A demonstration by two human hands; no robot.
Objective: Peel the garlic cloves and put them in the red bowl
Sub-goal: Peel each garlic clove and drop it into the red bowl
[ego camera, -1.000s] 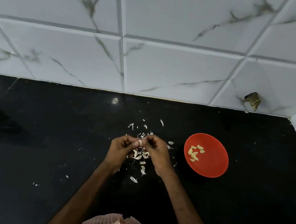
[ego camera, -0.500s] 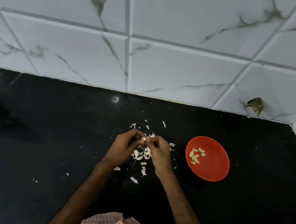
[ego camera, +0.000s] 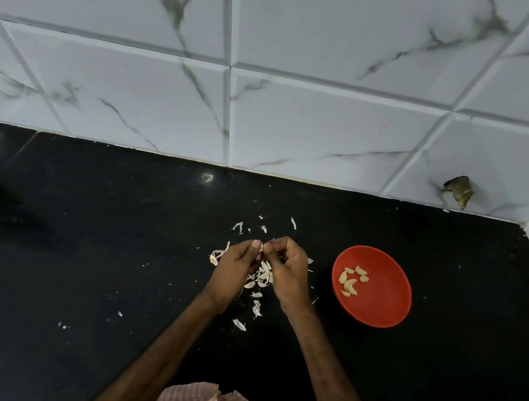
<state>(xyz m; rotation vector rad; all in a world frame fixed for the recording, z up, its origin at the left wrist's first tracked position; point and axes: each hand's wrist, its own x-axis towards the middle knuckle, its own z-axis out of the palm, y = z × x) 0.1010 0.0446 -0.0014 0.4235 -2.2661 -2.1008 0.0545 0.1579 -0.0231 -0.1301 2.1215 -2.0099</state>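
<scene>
Left hand [ego camera: 235, 265] and right hand [ego camera: 290, 272] meet fingertip to fingertip above a black counter [ego camera: 76, 240], both with fingers curled in, pinching a small garlic clove [ego camera: 261, 245] between them; only a pale sliver of it shows, so how much skin is left on it cannot be told. Judging by its size, the clove is light and firm, its papery skin thin, dry and easily torn, and once bare it would likely be a little slick, so a hold on its two ends with thumb and forefinger, leaving the flank free for a nail to lift the skin, looks best. Directly under the hands and just nearer the person's body lies a loose scatter of white skins [ego camera: 261, 278], with a few more flakes beyond the fingertips. Off to the right of the right hand, near but not touching it, sits the red bowl [ego camera: 384, 309], holding several peeled cloves [ego camera: 352, 280] on its left side
</scene>
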